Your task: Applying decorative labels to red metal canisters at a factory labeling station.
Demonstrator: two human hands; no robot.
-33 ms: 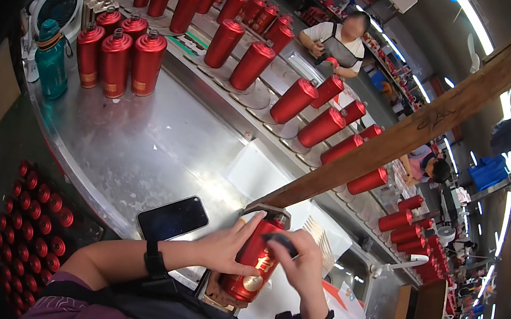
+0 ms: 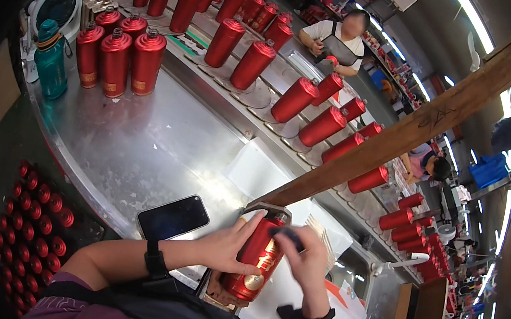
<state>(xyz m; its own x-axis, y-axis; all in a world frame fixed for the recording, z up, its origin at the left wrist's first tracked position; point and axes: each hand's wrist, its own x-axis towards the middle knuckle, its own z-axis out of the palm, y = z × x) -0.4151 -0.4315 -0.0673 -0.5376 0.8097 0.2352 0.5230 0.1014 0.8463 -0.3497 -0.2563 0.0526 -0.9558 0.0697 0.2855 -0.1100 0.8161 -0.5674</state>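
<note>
In the head view, the left hand [image 2: 227, 246] grips the red bottle [image 2: 248, 283], which rests tilted on a brown support [image 2: 217, 292] at the near edge of the counter [image 2: 135, 151]. The right hand [image 2: 310, 262] is closed around a small dark object [image 2: 290, 236] at the bottle's upper part. A phone [image 2: 173, 217] lies near this edge too

Dark pad-like object [image 2: 287, 236] mostly behind the right hand's [image 2: 307, 258] fingers and motion-blurred, can't tell its kind; left hand [image 2: 226, 245] hides 1 side of the red bottle [image 2: 254, 248]. Wooden beam [image 2: 399, 132] blocks parts of the line bottles [image 2: 341, 149] behind it. Bottom edge crops the purple sleeve [image 2: 68, 305], far-right bottles [image 2: 430, 267] too small to count.
</note>
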